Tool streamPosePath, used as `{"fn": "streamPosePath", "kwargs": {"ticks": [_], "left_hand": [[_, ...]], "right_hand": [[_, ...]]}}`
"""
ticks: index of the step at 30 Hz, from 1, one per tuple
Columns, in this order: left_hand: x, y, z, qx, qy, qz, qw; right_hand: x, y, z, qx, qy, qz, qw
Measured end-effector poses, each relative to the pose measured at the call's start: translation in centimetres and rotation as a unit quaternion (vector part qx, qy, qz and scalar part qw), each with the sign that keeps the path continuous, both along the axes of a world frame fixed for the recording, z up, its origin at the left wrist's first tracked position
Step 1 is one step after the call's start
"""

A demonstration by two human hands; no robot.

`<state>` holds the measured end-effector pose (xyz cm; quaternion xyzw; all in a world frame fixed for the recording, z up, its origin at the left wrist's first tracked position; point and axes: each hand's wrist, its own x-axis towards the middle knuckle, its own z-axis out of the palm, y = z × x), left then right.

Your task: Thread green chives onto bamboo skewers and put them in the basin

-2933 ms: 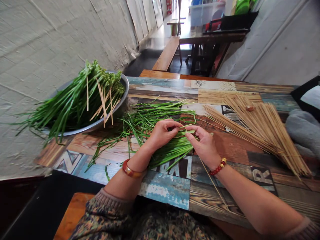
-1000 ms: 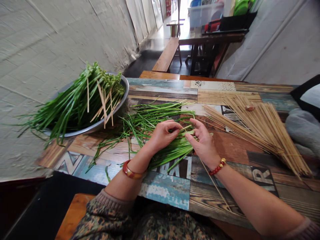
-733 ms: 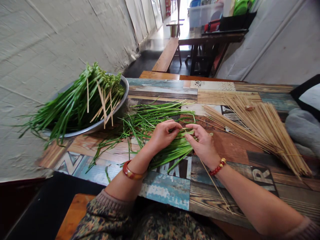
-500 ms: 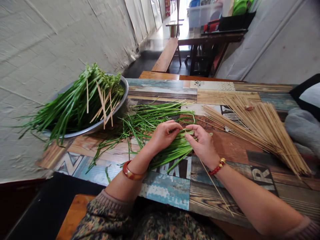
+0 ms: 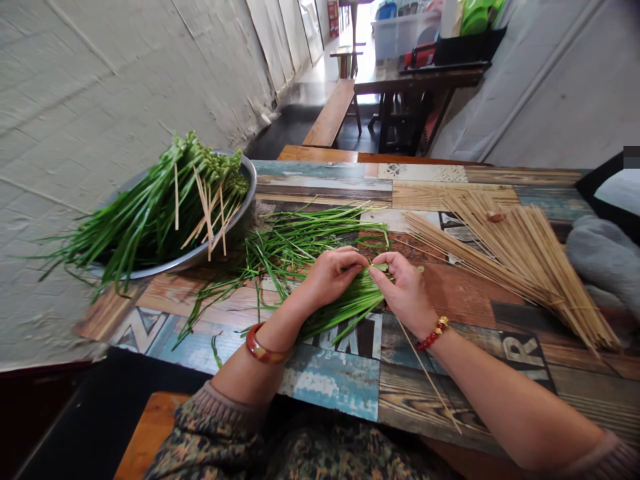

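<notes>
My left hand (image 5: 334, 277) is closed, its thumb and fingertips pinching the ends of green garlic chives (image 5: 345, 310) that lie on the table beneath it. Facing it, my right hand (image 5: 404, 288) pinches a thin bamboo skewer (image 5: 429, 375), whose long end slants down towards the table's front edge. The fingertips of both hands nearly meet at the chive stems, and they hide where skewer and stems come together. Just beyond my hands, more loose chives (image 5: 315, 223) are spread over the tabletop.
At the left, a metal basin (image 5: 253, 180) holds a heap of skewered chives (image 5: 150, 207). A fan of bamboo skewers (image 5: 545, 260) lies at the right, beside a grey bag (image 5: 603, 250). Behind the patterned table (image 5: 330, 387) stand a bench (image 5: 333, 110) and another table with a plastic bin (image 5: 407, 37).
Both hands stay in almost the same place, with the fingertips now closer together. My right forefinger has come down to the stems, and the skewer's lower end has shifted slightly left.
</notes>
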<state>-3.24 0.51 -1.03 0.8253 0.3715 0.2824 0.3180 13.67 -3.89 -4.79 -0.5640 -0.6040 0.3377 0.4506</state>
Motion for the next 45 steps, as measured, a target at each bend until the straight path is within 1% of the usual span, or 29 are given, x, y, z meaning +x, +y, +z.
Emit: {"fn": "streamPosePath", "kwargs": {"ticks": [3, 5, 6, 10, 12, 16, 18, 20, 24, 27, 32, 34, 37, 40, 43, 45], "left_hand": [[0.1, -0.1, 0.3, -0.005, 0.004, -0.012, 1.000], [0.0, 0.0, 0.4, -0.003, 0.001, -0.004, 1.000], [-0.1, 0.1, 0.4, 0.002, 0.000, 0.013, 1.000], [-0.7, 0.9, 0.8, 0.039, 0.007, 0.113, 0.993], [-1.0, 1.5, 1.3, 0.060, 0.027, 0.126, 0.990], [-0.7, 3.4, 2.3, 0.093, 0.107, 0.112, 0.984], [0.0, 4.4, 2.4, 0.102, 0.138, 0.110, 0.979], [1.1, 5.3, 2.0, 0.107, 0.151, 0.097, 0.978], [3.6, 6.6, 0.6, 0.101, 0.165, 0.039, 0.980], [5.1, 7.5, -0.1, 0.103, 0.201, 0.004, 0.974], [6.7, 8.6, 0.1, 0.156, 0.283, -0.005, 0.946], [7.0, 8.7, 0.3, 0.183, 0.301, -0.025, 0.936], [7.2, 8.8, 0.3, 0.210, 0.303, -0.068, 0.927], [7.1, 8.8, -0.2, 0.223, 0.288, -0.098, 0.926], [6.8, 8.9, -0.6, 0.211, 0.252, -0.092, 0.940], [6.5, 9.0, -0.6, 0.183, 0.197, -0.061, 0.961]], "right_hand": [[0.0, 0.1, 0.2, 0.008, -0.002, 0.000, 1.000], [-0.1, 0.1, 0.4, 0.004, 0.009, 0.001, 1.000], [-0.1, 0.1, 0.5, 0.000, 0.014, 0.002, 1.000], [-0.2, 0.1, 1.0, -0.012, 0.004, 0.017, 1.000], [-0.2, 0.1, 1.2, -0.008, -0.002, 0.021, 1.000], [-0.4, 0.0, 1.3, 0.013, -0.012, 0.011, 1.000], [-0.4, 0.0, 1.3, 0.023, -0.017, 0.010, 1.000], [-0.5, -0.1, 1.3, 0.029, -0.019, 0.014, 0.999], [-0.5, -0.1, 1.3, 0.039, -0.027, 0.017, 0.999], [-0.5, 0.0, 1.4, 0.042, -0.027, 0.020, 0.999], [-0.5, 0.1, 1.2, 0.042, -0.016, 0.021, 0.999], [-0.6, 0.1, 1.1, 0.046, -0.011, 0.023, 0.999], [-0.6, 0.2, 1.0, 0.047, -0.007, 0.020, 0.999], [-0.6, 0.2, 1.0, 0.049, -0.006, 0.020, 0.999], [-0.6, 0.2, 1.0, 0.052, -0.006, 0.018, 0.998], [-0.6, 0.1, 1.0, 0.053, -0.009, 0.018, 0.998]]}}
